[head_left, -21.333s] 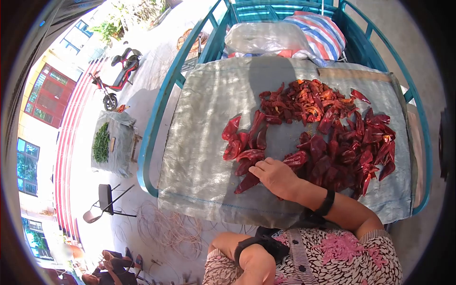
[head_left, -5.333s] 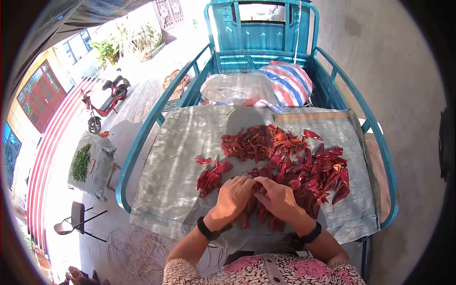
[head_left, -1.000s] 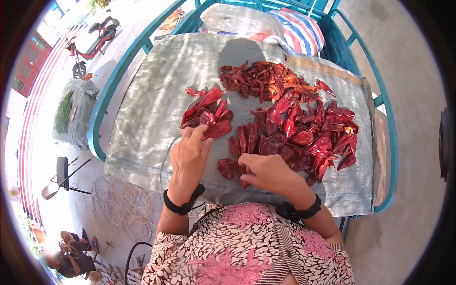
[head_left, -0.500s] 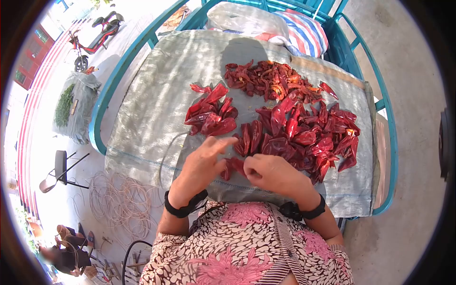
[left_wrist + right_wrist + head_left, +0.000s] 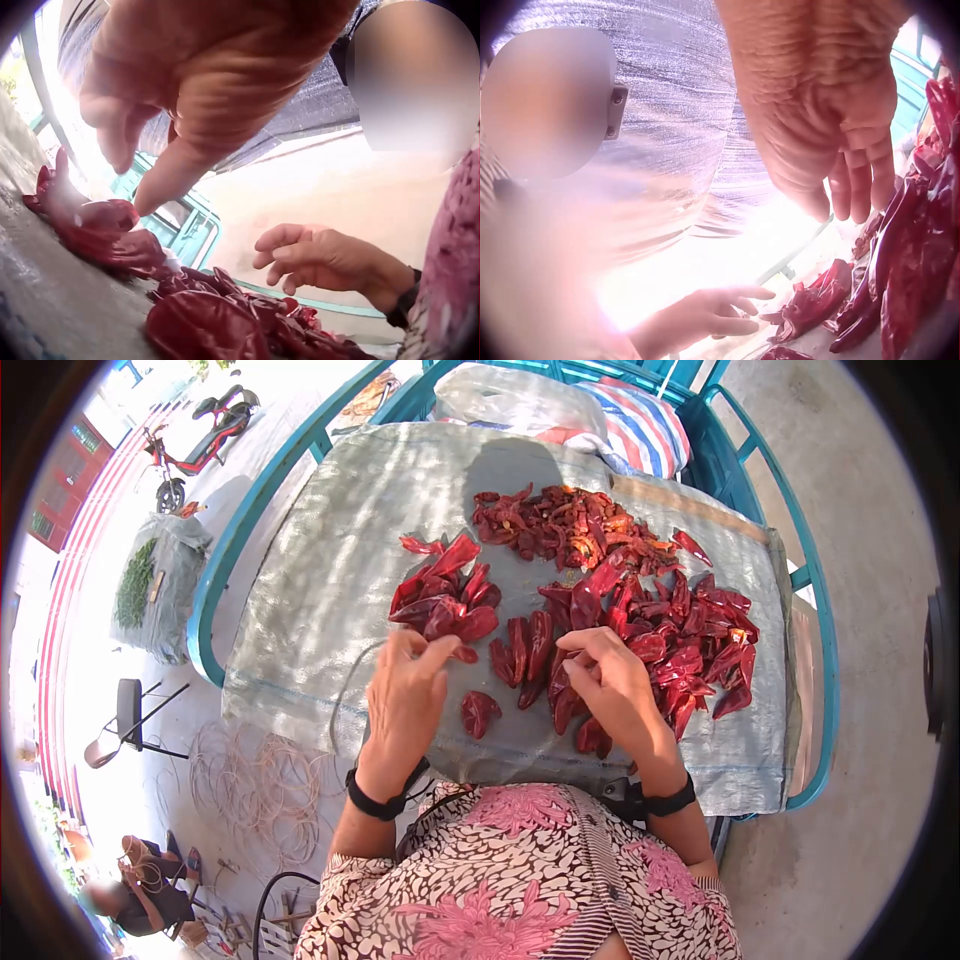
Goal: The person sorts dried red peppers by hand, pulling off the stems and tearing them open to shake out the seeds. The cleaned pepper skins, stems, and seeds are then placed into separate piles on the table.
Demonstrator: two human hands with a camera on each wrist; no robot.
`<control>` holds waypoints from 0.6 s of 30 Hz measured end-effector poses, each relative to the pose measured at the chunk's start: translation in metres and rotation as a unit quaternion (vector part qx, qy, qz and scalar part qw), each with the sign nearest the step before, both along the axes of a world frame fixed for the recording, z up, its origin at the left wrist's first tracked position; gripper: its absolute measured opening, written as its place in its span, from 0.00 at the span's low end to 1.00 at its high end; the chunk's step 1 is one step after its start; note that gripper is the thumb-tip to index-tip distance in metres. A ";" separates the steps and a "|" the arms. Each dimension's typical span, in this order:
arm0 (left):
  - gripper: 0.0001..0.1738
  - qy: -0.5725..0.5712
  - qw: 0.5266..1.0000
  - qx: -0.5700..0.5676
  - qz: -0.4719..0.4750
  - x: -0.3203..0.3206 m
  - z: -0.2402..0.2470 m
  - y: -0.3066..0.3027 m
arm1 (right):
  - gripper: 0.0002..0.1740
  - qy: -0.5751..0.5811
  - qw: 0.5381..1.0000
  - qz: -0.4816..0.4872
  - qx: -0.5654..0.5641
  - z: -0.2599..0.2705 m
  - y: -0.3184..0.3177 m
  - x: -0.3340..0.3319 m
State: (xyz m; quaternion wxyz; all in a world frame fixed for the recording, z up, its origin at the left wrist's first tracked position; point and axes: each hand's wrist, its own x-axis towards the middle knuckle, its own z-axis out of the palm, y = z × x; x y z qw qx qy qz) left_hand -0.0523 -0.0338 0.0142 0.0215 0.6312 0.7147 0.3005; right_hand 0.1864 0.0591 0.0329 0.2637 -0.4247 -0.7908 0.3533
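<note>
Your left hand (image 5: 403,695) hovers with its fingers loosely spread and holds nothing. The small heap of glossy red dried chilli pods (image 5: 440,600) lies just at its 12 o'clock. Your right hand (image 5: 615,685), relaxed and empty, hangs over the large spread of red dried chillies (image 5: 665,630) on the grey woven sheet (image 5: 320,560). One loose red pod (image 5: 480,712) lies between your hands.

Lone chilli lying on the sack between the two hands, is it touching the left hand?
Apart. The head view shows a strip of bare sack between the lone chilli and the left hand.
</note>
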 end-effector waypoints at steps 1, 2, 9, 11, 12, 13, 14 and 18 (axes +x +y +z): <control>0.22 -0.011 0.997 -0.059 -0.054 0.000 -0.002 -0.003 | 0.14 0.008 1.000 -0.004 -0.007 -0.001 0.001 0.003; 0.23 -0.022 0.987 -0.119 -0.108 -0.002 -0.005 -0.007 | 0.14 0.016 1.000 -0.008 -0.015 -0.003 0.001 0.005; 0.13 -0.049 0.970 -0.185 -0.150 0.010 -0.015 -0.005 | 0.16 -0.027 0.999 0.040 0.007 -0.008 -0.005 0.010; 0.11 -0.070 0.974 -0.131 -0.169 0.014 -0.012 -0.001 | 0.16 -0.055 0.993 0.101 -0.029 0.000 -0.009 0.010; 0.10 -0.080 0.975 -0.103 -0.179 0.016 -0.011 0.001 | 0.17 -0.067 0.988 0.131 -0.047 0.003 -0.011 0.008; 0.10 -0.114 0.970 -0.108 -0.187 0.020 -0.010 0.003 | 0.17 -0.070 0.986 0.148 -0.030 0.001 -0.014 0.005; 0.09 -0.149 0.963 -0.113 -0.196 0.025 -0.009 0.004 | 0.17 -0.052 0.987 0.152 -0.021 -0.004 -0.013 0.004; 0.10 -0.168 0.971 -0.082 -0.150 0.033 -0.009 0.007 | 0.14 -0.038 0.992 0.119 0.014 -0.010 -0.010 0.006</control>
